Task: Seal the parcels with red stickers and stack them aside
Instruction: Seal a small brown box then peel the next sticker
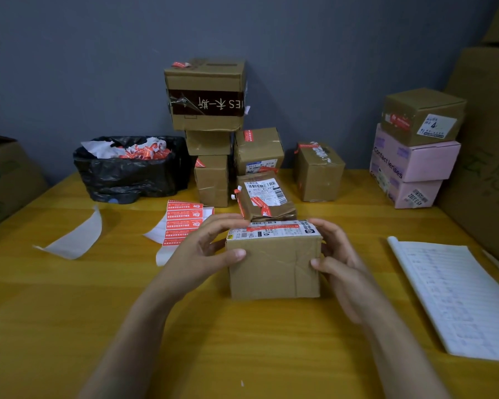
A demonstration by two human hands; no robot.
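1. Table (69,312): a yellow wooden top that carries everything. Clock bearings below are read from the held parcel, with 12 o'clock toward the wall.
2. Stack of parcels (205,96): at 12 o'clock against the wall, already bearing red stickers. The top box is wider than the boxes under it, so the column is judged top-heavy. Add to it gently or start beside it.
3. Bin bag (127,174): at 10 o'clock, holding peeled red and white scraps.
4. Notebook (455,298): at 3 o'clock, lying open, well apart from the work.
5. Parcel (274,269): a brown carton at the centre of the table, bottom edge apparently on the surface, with a shipping label on its top face.
   - Handling: judged light and stiff-walled. The taped faces look slick and slightly creased.
   - Hold it by the two opposite side walls near the upper corners, keeping the top seam free.
6. Left hand (202,249): at 9 o'clock. It grips the parcel, fingers curled over the top edge and thumb on the front face.
7. Right hand (337,263): at 3 o'clock, gripping likewise.
8. Sticker sheet (182,223): at 10 o'clock, just beside the left hand, within easy reach.
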